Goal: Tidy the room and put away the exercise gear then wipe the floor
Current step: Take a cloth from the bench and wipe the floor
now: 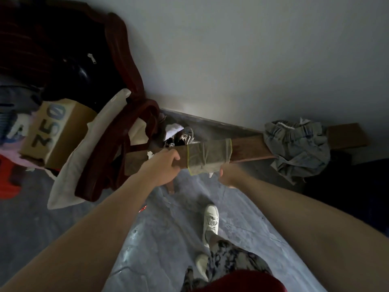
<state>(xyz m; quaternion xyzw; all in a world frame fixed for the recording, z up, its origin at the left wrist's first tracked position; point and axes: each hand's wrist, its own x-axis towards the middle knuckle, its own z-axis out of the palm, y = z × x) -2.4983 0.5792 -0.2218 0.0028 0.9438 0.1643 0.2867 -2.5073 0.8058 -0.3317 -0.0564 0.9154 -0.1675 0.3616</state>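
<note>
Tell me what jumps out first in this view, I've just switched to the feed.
Centre frame, both hands work a wooden plank: the left hand grips its edge while the right hand holds a grey cloth draped over it. A cardboard box marked 750 sits in the clutter at left, and crumpled grey clothing lies on the plank's far end by the wall.
</note>
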